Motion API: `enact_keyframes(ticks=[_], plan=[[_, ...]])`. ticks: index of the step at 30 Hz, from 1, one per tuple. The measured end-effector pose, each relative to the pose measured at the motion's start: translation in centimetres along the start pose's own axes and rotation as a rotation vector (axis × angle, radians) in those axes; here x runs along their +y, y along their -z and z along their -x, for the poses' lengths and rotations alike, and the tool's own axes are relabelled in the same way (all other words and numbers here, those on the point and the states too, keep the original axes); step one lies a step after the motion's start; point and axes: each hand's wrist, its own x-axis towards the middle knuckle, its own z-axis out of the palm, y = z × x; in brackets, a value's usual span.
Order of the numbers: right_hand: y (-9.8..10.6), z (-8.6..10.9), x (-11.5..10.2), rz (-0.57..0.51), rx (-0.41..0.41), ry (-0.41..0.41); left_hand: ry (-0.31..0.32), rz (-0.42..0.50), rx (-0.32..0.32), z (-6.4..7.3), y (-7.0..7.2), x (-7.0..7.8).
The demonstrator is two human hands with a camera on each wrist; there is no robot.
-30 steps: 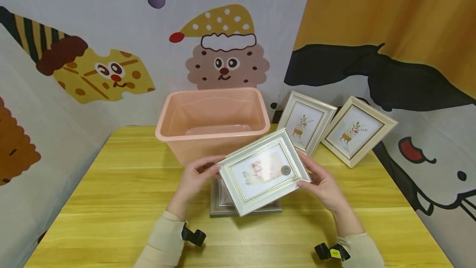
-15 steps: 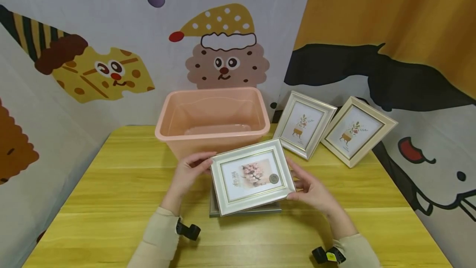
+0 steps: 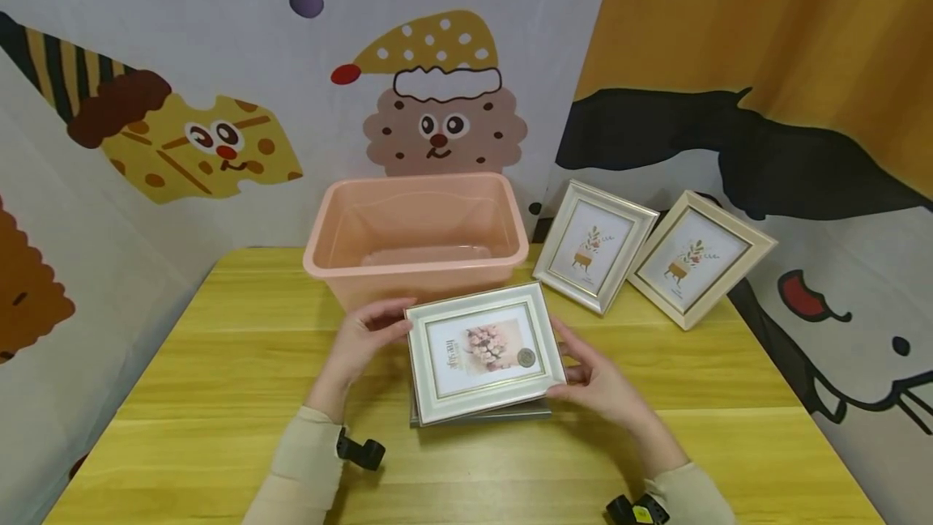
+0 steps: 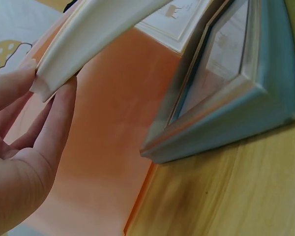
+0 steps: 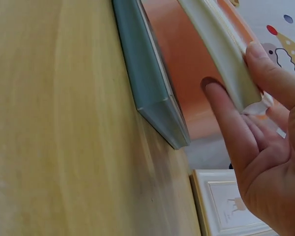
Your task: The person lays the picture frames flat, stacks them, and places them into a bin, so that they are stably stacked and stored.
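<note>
the white frame point(image 3: 486, 353) shifted left and slants less — left hand point(image 3: 364, 343) and right hand point(image 3: 598, 379) moved along

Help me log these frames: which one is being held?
The white frame, showing pink flowers: left hand and right hand pinch its ends. The grey frame lies below it; the silvery frame and beige frame stand behind, untouched.

White frame point(image 3: 487, 353) (gold-lined), pink tub point(image 3: 423, 286), yellow wood-grained table point(image 3: 219, 395).

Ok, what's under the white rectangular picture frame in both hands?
Under the white frame, a grey rectangular picture frame lies face up on the yellow wooden table; wrist views show a gap between the frames. The lower picture is covered in the head view.
</note>
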Motion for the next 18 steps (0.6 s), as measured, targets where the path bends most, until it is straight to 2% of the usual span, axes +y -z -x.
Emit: enact_keyframes(ticks=[7,14,18], plan=[[-0.6,0.0,-0.4,0.133,0.013,-0.102,0.026,-0.008,0.015,0.0,0.2,-0.5],[-0.8,0.2,-0.2,0.213,0.021,-0.125,0.050,-0.016,0.036,-0.3,0.3,-1.6],[-0.8,0.3,0.0,0.240,0.026,-0.108,0.070,-0.018,0.032,-0.5,0.4,-2.0]])
